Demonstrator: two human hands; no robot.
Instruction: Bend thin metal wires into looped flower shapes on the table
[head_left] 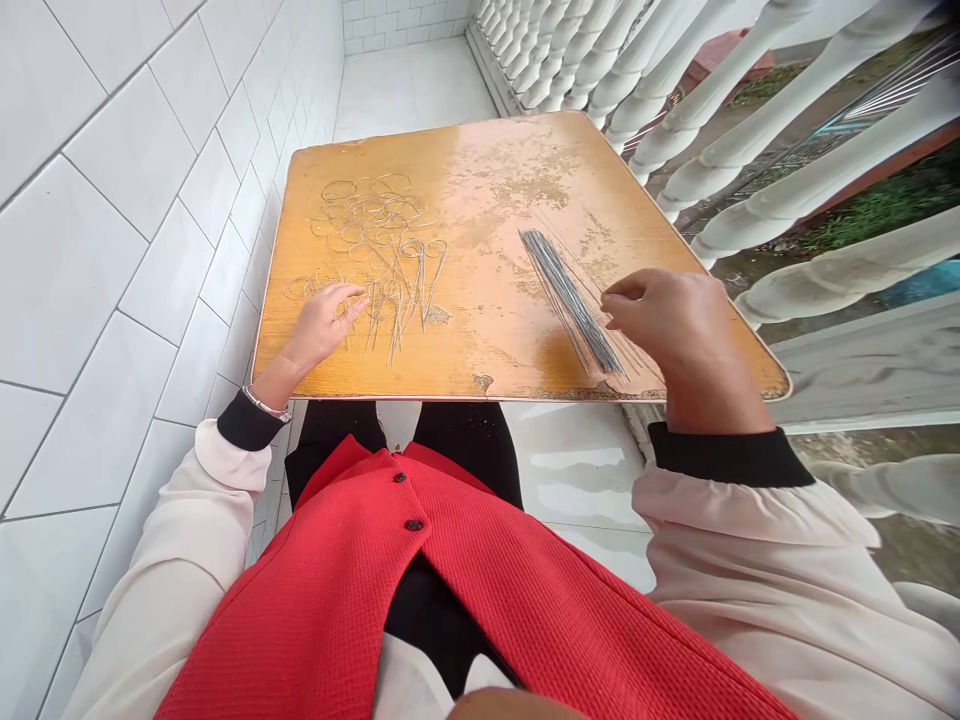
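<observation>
Observed: left hand (322,325) palm down on the counter (480,330) near its left edge, fingers loosely spread and holding nothing visible. Its fingertips lie at or just beside the stems of the looped wires (379,245), a loose heap of bent loops with long stems on the left half of the counter. Right hand (667,335) sits above the near right part of the counter, fingers curled inward in a narrow pose, tips just beside the straight wires (571,300). These form a tight parallel bundle, laid diagonally from mid-counter toward the near edge, with a few thin strands fanned out on both sides. Whether the right fingertips pinch a single strand cannot be determined; any strand there is too fine to make out. The two wire groups lie well apart, with bare, worn orange veneer between them. Individual loops are hard to count, as the thin metal blends into surface glare. Person wears a red vest (397,560), cream sleeves (757,560) with black cuffs, and a metal bracelet (266,405) on the left wrist. Black trousers (337,440) show beneath the near edge. White tiled wall (112,250) runs along the left; white balusters (750,130) stand along the right.
</observation>
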